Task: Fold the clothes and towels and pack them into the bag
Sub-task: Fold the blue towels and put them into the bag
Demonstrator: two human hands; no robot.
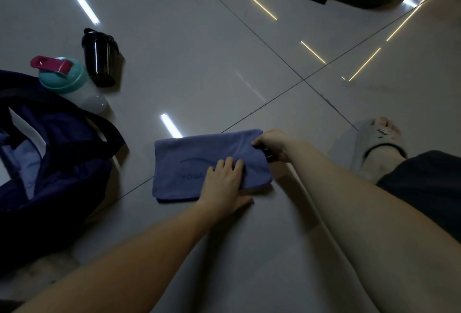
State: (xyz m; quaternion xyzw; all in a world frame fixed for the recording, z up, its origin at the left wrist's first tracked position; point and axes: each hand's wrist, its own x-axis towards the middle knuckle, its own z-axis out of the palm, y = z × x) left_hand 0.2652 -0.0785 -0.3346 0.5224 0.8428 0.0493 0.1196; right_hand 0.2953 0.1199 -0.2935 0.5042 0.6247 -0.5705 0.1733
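The purple yoga towel (189, 163) lies on the tiled floor (199, 63), already folded into a flat oblong, just right of the open navy duffel bag (50, 163).

Several slips can be foreseen from here. If the right end is carried over while the flat palm is lifted too soon, the layers beneath are likely to slide on the glossy tile and the edges will be left uneven. If only the top layer has been caught in the pinch, the lower layer would be left behind and a crooked fold made; how many layers are held cannot be told. A bulky or skewed bundle would then be harder to fit into the bag.

The left hand (224, 183) is laid on the towel's near right part with fingers straight and spread, pressing the cloth down, its heel and thumb resting on the floor just off the near edge. The right hand (273, 144) is curled at the towel's far right corner, and the cloth is pinched there between thumb and fingers. Most of the towel thus stretches to the left of both hands, toward the bag. A black shaker bottle (98, 60) and a teal-lidded bottle (69, 83) lie beyond the bag, well apart from the towel.
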